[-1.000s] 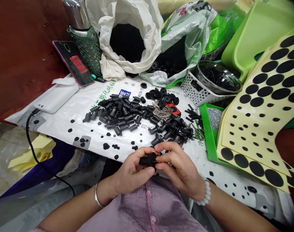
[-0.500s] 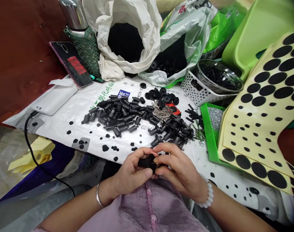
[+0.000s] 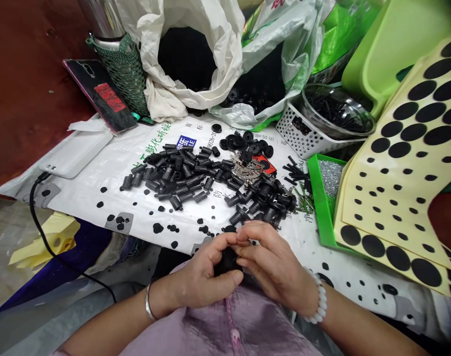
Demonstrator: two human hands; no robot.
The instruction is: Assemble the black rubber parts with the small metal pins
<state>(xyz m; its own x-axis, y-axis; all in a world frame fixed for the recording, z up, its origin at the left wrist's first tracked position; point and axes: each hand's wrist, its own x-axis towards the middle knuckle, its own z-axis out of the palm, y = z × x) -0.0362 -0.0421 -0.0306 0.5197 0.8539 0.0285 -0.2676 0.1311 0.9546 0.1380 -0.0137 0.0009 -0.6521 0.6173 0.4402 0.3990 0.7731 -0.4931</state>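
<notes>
Close to the front of my shirt, my left hand (image 3: 206, 274) is curled round a black plastic part (image 3: 226, 262), its thumb lying along the near side. The fingertips of my right hand (image 3: 275, 267) are pinched against the part's right side, and the index fingers of both hands meet over it. Much of the part is covered by the fingers, so its exact shape is hidden. Just beyond the hands lies a pile of black flanged plastic pieces (image 3: 271, 198). Left of it is a heap of small black cylindrical pieces (image 3: 177, 170).
Flat metal clips (image 3: 249, 170), black discs (image 3: 255, 148) and black screws (image 3: 294, 170) lie farther back. A green tray (image 3: 321, 222) and yellow sheets of black dots (image 3: 391, 207) are at right. Behind stand a white bag (image 3: 227, 59), perforated basket (image 3: 299, 131) and phone (image 3: 99, 96).
The black part has been turned between my hands, and the thumb of my left hand now reaches farther right across it. The camera view has shifted slightly.
</notes>
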